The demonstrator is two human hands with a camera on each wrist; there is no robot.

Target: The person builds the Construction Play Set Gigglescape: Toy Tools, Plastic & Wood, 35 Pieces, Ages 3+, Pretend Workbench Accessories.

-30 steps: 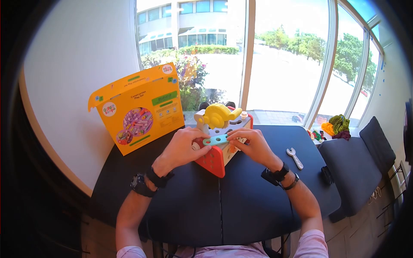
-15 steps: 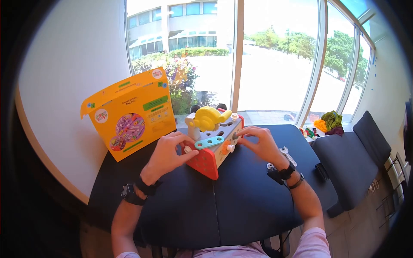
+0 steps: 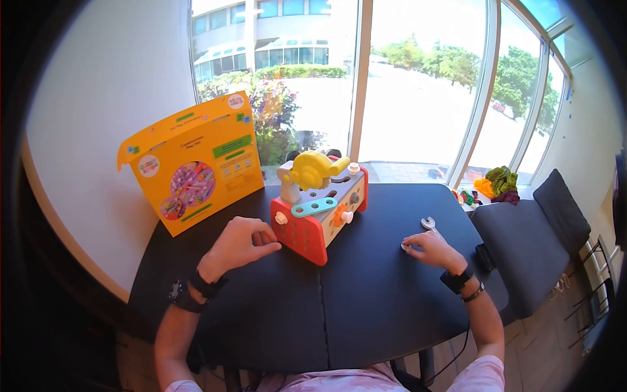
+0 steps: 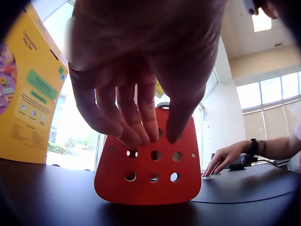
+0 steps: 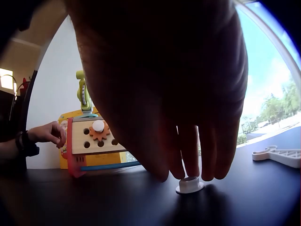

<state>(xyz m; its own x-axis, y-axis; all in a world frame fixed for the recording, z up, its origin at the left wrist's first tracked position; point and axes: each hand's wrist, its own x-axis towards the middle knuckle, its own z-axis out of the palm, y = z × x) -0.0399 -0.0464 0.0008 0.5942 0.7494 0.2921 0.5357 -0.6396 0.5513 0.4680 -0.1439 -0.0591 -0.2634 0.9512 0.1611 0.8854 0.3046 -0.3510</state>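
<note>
The toy workbench (image 3: 307, 238) with red end panels stands on the table; a turquoise strip with holes (image 3: 315, 208) lies on its top, beside a yellow saw-like piece (image 3: 312, 171). My left hand (image 3: 238, 245) hangs relaxed in front of the near red panel (image 4: 150, 188), holding nothing. At the right, my right hand (image 3: 434, 251) reaches down to a small white piece (image 5: 190, 185) on the table, fingertips at it, fingers fairly straight; whether they pinch it is unclear. An orange gear (image 5: 99, 134) with a white knob (image 5: 98, 125) is on the workbench's side.
A white toy wrench (image 5: 277, 155) lies on the table just beyond my right hand. The yellow box (image 3: 196, 170) stands at the back left. Past the table's right edge is a dark grey seat (image 3: 535, 255), with colourful cloth items (image 3: 501, 185) behind.
Both hands have left the workbench: the left drew back towards the near left, the right moved right and down to the small white piece. The turquoise strip, held earlier, now lies free on top.
</note>
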